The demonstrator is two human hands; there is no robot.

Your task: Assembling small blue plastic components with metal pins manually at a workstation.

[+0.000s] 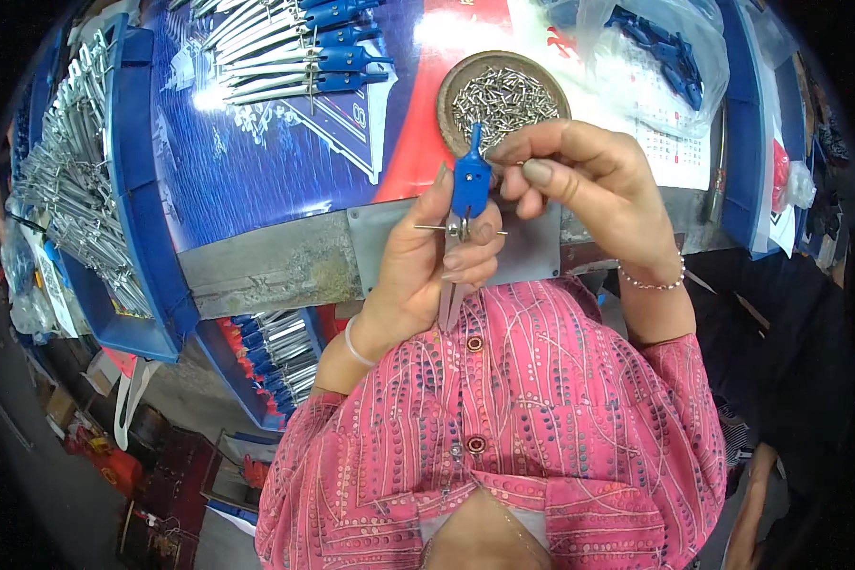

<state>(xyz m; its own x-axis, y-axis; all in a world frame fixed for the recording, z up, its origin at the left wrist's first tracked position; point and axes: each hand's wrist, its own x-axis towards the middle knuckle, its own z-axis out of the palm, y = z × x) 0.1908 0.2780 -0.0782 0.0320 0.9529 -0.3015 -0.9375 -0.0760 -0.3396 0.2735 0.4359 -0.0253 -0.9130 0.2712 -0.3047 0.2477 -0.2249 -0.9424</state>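
My left hand (427, 261) grips a drawing compass (467, 195) with a blue plastic head and metal legs, held upright in front of my chest. A thin metal pin crosses its legs. My right hand (579, 176) is at the compass's right side, thumb and forefinger pinched close to the blue head; whether they hold a small part I cannot tell. Just behind the hands stands a round brown dish (456, 85) full of small metal pins.
Several finished blue-headed compasses (304, 57) lie at the table's far left. A blue tray (123, 190) on the left holds metal compass legs; another (266, 351) sits below the table edge. A clear bag of blue parts (660, 43) lies far right.
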